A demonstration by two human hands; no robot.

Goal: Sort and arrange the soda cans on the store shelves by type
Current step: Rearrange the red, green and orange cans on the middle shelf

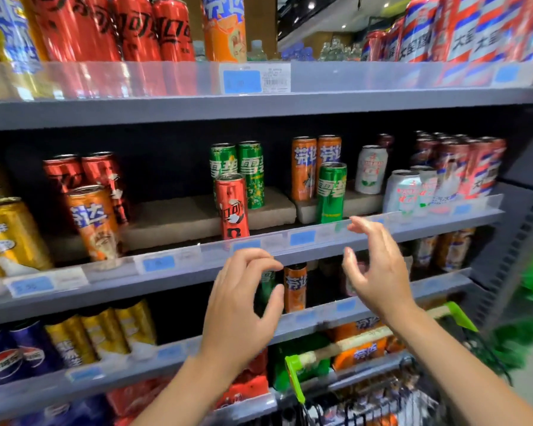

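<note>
Both hands are raised in front of the middle shelf (290, 241), holding nothing; the left hand (240, 305) has its fingers loosely curved with the thumb apart, and the right hand (373, 265) is likewise relaxed, fingers spread near the shelf's clear front rail; below the forearms a shopping cart (293, 376) with a green handle holds blurred packages; on the middle shelf a red cola can (232, 207) stands at the front, just ahead of two green cans (239, 167); to the right a single green can (331, 193) stands in front of two orange cans (314, 164); white cans (405, 190) and red-and-blue striped cans (471, 164) fill the right end; at the left an orange can (94, 222) stands before two red cans (83, 173), with gold cans (11, 235) beside it; one orange can (295, 287) shows on the shelf below, between the hands.
</note>
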